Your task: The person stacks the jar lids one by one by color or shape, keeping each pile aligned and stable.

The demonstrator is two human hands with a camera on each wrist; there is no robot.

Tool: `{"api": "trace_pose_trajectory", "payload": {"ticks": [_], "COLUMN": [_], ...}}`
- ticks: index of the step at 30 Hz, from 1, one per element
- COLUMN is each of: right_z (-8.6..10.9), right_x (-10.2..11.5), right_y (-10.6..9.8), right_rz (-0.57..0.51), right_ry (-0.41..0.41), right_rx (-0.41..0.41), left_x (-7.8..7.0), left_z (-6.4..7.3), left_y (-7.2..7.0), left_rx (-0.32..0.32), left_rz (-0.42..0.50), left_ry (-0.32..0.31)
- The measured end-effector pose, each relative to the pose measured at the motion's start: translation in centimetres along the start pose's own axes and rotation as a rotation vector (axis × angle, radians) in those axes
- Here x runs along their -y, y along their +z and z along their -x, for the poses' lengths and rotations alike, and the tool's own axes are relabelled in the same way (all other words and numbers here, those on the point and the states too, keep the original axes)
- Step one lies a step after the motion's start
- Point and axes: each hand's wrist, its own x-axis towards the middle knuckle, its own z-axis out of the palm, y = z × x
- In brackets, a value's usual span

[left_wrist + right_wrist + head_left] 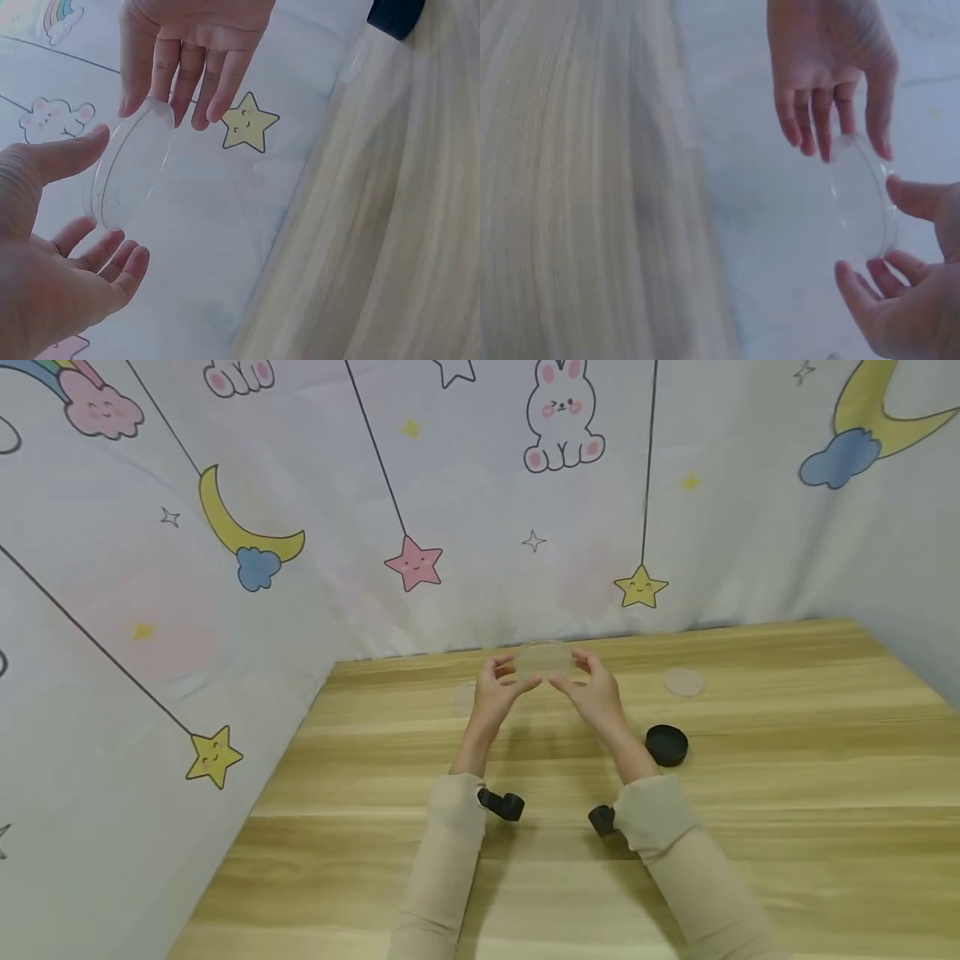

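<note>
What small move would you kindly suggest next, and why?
Perhaps lower the clear round dish gently toward the table: the left hand and right hand hold it aloft at opposite sides, so an even descent seems safest.

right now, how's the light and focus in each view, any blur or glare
Head: soft shadows beside the sleeves on the table, the clear dish faint; left wrist: the yellow star crisp-edged, pale glints on the dish; right wrist: dimmer, bluish, softer, wood grain smeared, small glints on the dish.
</note>
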Motion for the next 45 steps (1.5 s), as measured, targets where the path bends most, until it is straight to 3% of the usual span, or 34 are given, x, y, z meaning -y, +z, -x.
{"api": "trace_pose_trajectory", "payload": {"ticks": [4,9,15,23,28,33,35,41,45], "right_z": [1.6,3.3,4.3,4.4,4.4,4.5,4.6,4.8,4.8], "right_x": [0.9,0.0,-2.2,-3.5,-4.5,-5.8,-6.1,-6.3,-6.3], "right_y": [-0.9,-1.8,-2.2,-1.7,-1.3,-0.9,-0.9,-1.0,-1.3], "right_rz": [0.007,0.067,0.138,0.160,0.171,0.200,0.211,0.233,0.240], "right_ry": [-0.058,-0.087,-0.024,0.067,0.126,0.118,0.105,0.107,0.100], "right_rx": [0.051,0.129,0.231,0.332,0.327,0.276,0.261,0.237,0.227], "left_x": [-0.9,-0.4,1.8,3.7,4.6,5.8,6.1,6.0,6.0], "left_z": [1.6,3.4,4.5,4.7,4.3,3.9,3.9,4.3,4.2], "left_y": [-0.7,-1.6,-2.2,-2.8,-2.7,-2.2,-2.1,-1.9,-1.7], "left_rx": [0.043,0.105,0.210,0.254,0.299,0.362,0.362,0.332,0.331], "left_rz": [-0.018,-0.077,-0.136,-0.238,-0.290,-0.344,-0.357,-0.374,-0.375], "left_ry": [0.069,0.109,0.028,-0.062,-0.075,0.023,0.042,0.005,0.025]}}
